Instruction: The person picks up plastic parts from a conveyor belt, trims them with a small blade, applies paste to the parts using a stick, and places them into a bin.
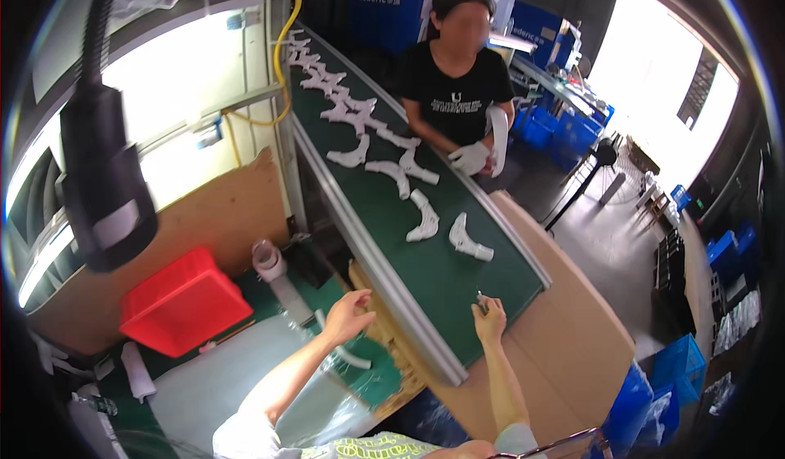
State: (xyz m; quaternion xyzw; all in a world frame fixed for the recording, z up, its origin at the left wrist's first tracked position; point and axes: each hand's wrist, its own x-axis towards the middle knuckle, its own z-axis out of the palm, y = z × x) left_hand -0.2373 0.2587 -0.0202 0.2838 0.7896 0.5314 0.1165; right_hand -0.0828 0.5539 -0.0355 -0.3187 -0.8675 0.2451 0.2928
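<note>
My left hand [348, 317] hovers beside the near-left rail of the green conveyor belt [437, 295]; its fingers are loosely curved and apart, with nothing seen in them. Over the near end of the belt, my right hand [490, 323] is closed around a small dark tool with a thin metal tip [481, 297], whose exact kind is too small to make out. Closest to that hand lies a curved white plastic part [468, 238]. Another white part [423, 216] rests to its left. Farther up the belt, several similar parts [352, 114] lie scattered, some touching.
A person [455, 74] in a black top and white glove stands across the belt, a white piece over one arm. Left of the belt are a red bin [185, 302] and a green bench with clear plastic sheeting. Cardboard [564, 320] borders the belt's right. A dark lamp-like fixture [110, 173] hangs upper left.
</note>
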